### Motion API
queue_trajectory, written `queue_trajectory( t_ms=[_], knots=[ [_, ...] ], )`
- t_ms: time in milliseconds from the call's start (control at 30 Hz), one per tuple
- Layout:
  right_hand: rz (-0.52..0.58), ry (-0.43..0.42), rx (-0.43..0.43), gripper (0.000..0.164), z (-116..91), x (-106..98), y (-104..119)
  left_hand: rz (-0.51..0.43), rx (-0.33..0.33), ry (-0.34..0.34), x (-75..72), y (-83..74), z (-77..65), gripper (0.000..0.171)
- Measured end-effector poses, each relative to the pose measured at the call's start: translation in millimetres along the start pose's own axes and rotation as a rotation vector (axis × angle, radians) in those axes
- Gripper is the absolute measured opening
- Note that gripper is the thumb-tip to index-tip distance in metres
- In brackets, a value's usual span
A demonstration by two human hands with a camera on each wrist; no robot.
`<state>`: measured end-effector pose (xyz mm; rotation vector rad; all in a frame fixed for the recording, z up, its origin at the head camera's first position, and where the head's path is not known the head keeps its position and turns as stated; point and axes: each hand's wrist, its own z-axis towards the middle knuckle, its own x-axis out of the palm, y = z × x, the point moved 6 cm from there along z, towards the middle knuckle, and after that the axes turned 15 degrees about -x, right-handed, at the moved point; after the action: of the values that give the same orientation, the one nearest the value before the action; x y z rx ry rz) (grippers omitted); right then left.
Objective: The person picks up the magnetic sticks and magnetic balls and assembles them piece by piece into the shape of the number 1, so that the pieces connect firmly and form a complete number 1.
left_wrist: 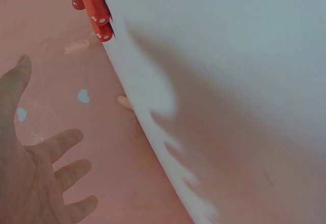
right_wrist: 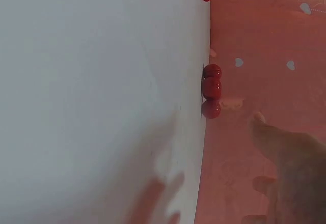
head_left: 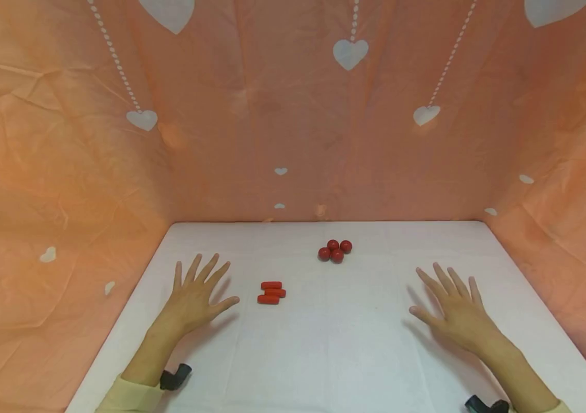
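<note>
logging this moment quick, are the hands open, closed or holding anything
Left hand: open, fingers spread, holding nothing.
Right hand: open, fingers spread, holding nothing.

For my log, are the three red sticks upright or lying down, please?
Lying: the red sticks rest lengthwise on the white table.

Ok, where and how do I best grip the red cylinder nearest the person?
Probably pinch that red cylinder across its left end, coming from the left with the left fingers, which are nearer. It lies crosswise on its side, that end jutting past the middle cylinder, which crowds its far long side.
</note>
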<state>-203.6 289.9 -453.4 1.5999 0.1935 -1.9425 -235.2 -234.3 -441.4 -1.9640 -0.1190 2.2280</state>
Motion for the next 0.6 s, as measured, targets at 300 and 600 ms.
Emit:
queue_trajectory(
  t_ms=[300, 600],
  knots=[
    [0.019, 0.003, -0.014, 0.087, 10, 1, 2, -0.008, 0.017, -0.003, 6.1, -2.3, 7.2, 0.086],
    [0.043, 0.022, -0.04, 0.088, 34, 9, 10, -0.034, 0.028, 0.027, 10.9, -11.7, 14.4, 0.084]
  ],
)
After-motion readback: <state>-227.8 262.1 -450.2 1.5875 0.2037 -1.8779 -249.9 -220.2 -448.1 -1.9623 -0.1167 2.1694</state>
